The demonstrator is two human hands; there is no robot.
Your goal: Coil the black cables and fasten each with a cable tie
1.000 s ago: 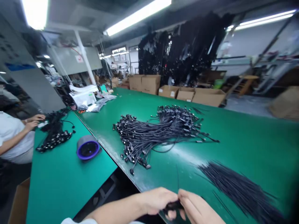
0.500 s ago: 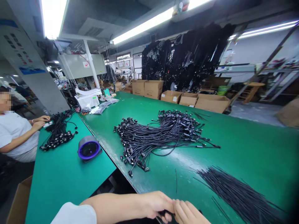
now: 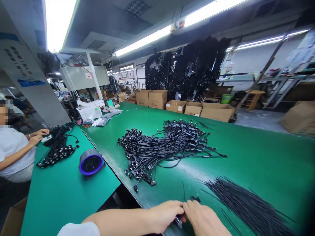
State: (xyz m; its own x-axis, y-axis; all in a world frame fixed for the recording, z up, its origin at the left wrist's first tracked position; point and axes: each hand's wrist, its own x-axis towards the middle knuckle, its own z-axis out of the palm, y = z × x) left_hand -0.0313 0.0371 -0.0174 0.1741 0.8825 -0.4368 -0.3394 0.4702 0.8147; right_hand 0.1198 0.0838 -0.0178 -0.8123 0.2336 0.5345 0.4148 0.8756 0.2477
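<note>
Two hands work at the worktop edge: left hand and right hand have fingers clenched on a small metal plug, near thin black wires. That tiny plug needs a careful, steady pinch.

Bare left forearm reaching in from the lower edge out of a short white sleeve, left hand curled inward and knuckles up, right hand angled in from the lower right, both pressed together, pinching at the fingertips.
</note>
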